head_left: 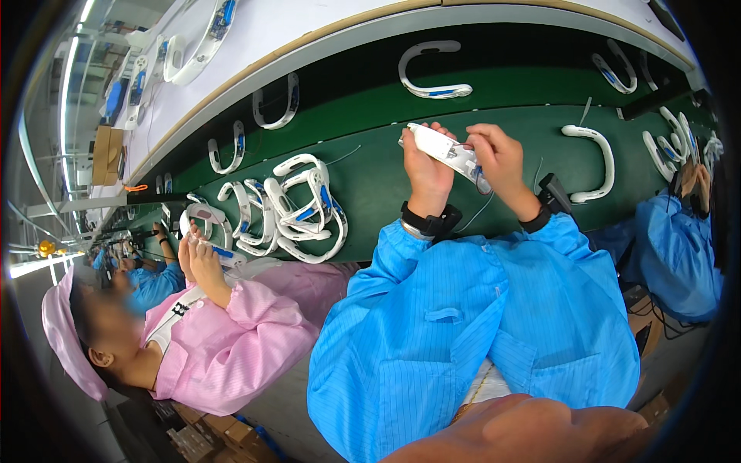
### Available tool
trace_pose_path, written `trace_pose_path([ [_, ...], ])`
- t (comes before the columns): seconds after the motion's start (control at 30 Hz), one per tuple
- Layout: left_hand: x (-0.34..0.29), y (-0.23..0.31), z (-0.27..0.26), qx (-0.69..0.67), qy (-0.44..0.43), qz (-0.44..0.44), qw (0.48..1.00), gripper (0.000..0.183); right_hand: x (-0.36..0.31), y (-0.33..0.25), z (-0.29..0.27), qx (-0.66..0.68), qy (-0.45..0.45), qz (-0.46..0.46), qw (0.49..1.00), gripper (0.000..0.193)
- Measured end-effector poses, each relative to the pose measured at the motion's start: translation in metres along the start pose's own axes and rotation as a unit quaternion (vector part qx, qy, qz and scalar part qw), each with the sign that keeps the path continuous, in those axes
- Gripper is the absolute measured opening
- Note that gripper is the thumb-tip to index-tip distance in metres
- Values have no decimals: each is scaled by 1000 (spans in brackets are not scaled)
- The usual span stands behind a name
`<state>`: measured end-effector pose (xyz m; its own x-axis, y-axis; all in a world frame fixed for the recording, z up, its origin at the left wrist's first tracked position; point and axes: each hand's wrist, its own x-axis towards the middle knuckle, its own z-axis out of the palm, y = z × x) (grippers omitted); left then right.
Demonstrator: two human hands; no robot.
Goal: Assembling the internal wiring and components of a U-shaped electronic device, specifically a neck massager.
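Note:
My left hand (429,179) is wrapped round a white plastic housing (438,147), held tilted above the green work surface. Metal or electronic parts show in the open middle of the housing, and a blue part lies toward its lower right end. My right hand (500,163) is closed in a pinch over that end, with thin dark wires beside the fingers. What the right fingertips grip is too small to make out. A white U-shaped device (600,158) lies to the right of my hands.
The green bench (370,185) carries a pile of white U-shaped devices (309,208) at left. On its far strip lies another curved device (424,77). A white shelf (324,23) runs along the back. A co-worker in pink (255,316) handles a similar part at left.

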<state>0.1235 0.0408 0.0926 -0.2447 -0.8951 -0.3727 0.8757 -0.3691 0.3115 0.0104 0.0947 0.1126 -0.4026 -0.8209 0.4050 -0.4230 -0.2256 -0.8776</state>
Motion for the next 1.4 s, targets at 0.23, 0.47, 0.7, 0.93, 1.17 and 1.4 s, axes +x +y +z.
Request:
trace_pose_path([
  [0.23, 0, 3, 3, -28, -27, 5, 999, 40, 1, 1, -11, -15, -107, -87, 990, 12],
  [0.47, -2, -5, 11, 0, -4, 66, 998, 36, 5, 2, -3, -81, -49, -156, 983, 17],
  [0.7, -3, -6, 17, 5, -1, 80, 997, 36, -8, 4, 7, 45, 21, -27, 998, 18],
  [0.93, 13, 1, 2, -50, -12, 3, 999, 42, 9, 17, 4, -34, 40, -191, 980, 22],
  [1.17, 8, 0, 11, -48, -8, -2, 999, 41, 11, 11, -1, -156, -15, -270, 950, 18],
  [1.4, 6, -2, 15, -27, -22, 38, 999, 34, 20, 18, 10, -99, 36, -293, 950, 17],
])
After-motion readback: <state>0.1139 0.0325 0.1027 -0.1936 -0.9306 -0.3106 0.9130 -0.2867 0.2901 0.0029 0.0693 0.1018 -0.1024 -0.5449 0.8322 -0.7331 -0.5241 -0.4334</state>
